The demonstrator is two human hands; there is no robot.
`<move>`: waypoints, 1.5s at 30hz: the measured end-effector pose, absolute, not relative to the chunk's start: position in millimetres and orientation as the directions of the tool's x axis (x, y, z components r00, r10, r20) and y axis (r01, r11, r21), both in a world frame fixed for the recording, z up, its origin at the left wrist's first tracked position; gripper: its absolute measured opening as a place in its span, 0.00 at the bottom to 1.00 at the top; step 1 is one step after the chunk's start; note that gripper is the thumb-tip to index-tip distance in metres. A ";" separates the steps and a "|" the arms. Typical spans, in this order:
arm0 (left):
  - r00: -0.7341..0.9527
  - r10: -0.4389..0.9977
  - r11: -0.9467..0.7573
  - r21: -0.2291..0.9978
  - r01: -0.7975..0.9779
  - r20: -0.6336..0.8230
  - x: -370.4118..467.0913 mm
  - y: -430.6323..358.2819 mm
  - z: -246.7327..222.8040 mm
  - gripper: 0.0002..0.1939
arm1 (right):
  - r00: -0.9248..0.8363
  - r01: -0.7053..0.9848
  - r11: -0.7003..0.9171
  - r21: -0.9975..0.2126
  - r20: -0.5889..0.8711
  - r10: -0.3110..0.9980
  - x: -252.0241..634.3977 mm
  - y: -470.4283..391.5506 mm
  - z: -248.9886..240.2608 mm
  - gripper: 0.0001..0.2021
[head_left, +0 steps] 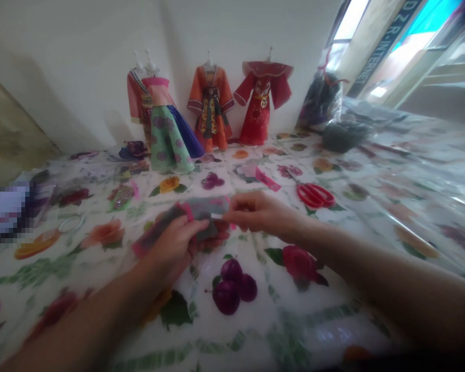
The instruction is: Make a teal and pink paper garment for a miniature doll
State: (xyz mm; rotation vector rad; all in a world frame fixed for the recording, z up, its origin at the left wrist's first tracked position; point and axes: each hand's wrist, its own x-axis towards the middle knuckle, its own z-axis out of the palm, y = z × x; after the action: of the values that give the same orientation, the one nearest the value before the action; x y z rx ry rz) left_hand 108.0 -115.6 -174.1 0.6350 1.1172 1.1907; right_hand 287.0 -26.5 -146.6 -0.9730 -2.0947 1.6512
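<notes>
My left hand (180, 240) is closed on a small piece of grey fabric with pink edging (158, 227), thumb on top and fingers beneath. It looks like a doll garment, though blur hides its exact shape. At the fabric's right end, my right hand (261, 212) is closed in a pinch on a small white strip (217, 216). The strip lies against the cloth; whether it is fixed to it I cannot tell. Right of my hands, red-handled scissors (315, 195) rest on the table. Pink and grey scraps (267, 178) lie just beyond my right hand.
Several dressed doll forms stand along the wall, among them a green-skirted dress (170, 139), an orange robe (210, 106) and a red dress (259, 108). Plastic-wrapped dark items (339, 135) sit at the back right. A ring (70, 223) lies left on the flowered tablecloth (271, 330).
</notes>
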 end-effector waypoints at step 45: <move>0.026 0.898 0.407 0.807 -0.427 -0.439 104.7 -111.3 -173.6 0.16 | -0.719 0.343 0.071 -0.937 -0.213 0.662 285.7 -26.8 -148.2 0.16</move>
State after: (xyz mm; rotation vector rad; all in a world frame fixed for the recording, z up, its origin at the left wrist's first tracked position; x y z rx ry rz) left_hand 104.7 -111.3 -173.6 0.5330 1.1172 1.1018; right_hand 285.7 -26.8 -148.2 -1.0110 -2.0819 1.6939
